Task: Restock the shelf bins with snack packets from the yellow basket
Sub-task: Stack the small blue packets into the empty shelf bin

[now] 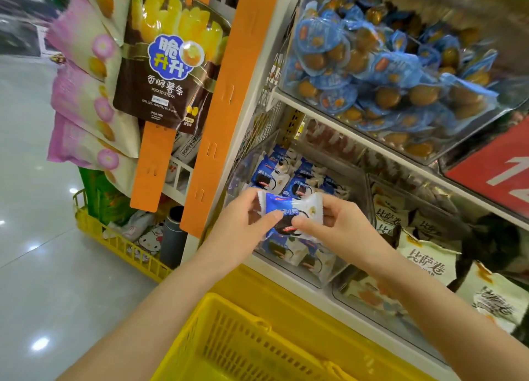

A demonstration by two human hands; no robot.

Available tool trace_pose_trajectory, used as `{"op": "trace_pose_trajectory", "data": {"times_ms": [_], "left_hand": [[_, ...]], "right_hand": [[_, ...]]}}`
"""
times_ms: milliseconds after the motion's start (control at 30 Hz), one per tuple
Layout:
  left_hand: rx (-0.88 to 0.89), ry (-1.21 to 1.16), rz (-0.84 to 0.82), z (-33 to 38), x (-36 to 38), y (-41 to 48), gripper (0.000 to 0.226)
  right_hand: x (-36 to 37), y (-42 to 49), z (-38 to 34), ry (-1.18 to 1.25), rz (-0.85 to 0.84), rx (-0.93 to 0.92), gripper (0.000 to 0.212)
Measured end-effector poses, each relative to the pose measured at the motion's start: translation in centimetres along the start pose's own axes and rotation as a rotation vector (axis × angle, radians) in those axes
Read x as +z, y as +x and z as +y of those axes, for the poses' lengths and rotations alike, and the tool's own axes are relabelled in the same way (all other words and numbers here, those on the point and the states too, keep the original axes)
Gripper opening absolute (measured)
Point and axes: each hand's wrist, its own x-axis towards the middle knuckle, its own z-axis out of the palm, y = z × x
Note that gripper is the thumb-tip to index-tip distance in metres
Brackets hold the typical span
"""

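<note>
A blue and white snack packet (289, 208) is held between both hands just above a clear shelf bin (320, 280). My left hand (243, 223) pinches its left end and my right hand (332, 223) grips its right end. The bin holds several matching blue and white packets (286, 177). Below my forearms stands the yellow basket (229, 337); the part of its inside that shows looks bare.
A clear bin of cream packets with black lettering (429, 263) sits to the right. Above hangs a bin of blue-wrapped round snacks (372, 65). Orange hanging strips (217, 117) with chip bags stand at left, over another yellow crate (120, 249) on the floor.
</note>
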Motion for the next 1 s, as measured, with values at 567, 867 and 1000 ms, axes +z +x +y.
{"op": "trace_pose_trajectory", "data": {"times_ms": [567, 867, 1000], "left_hand": [[0.416, 0.843, 0.024, -4.9, -1.0, 3.6, 0.029], [0.441, 0.837, 0.032, -5.3, -0.9, 3.8, 0.025], [0.421, 0.834, 0.025, -5.1, -0.9, 3.7, 0.023]], "right_hand": [[4.0, 14.0, 4.8, -0.085, 0.207, 0.281, 0.026], [5.6, 14.5, 5.9, -0.204, 0.196, 0.307, 0.06], [5.2, 10.2, 4.6, -0.256, 0.268, 0.141, 0.049]]}}
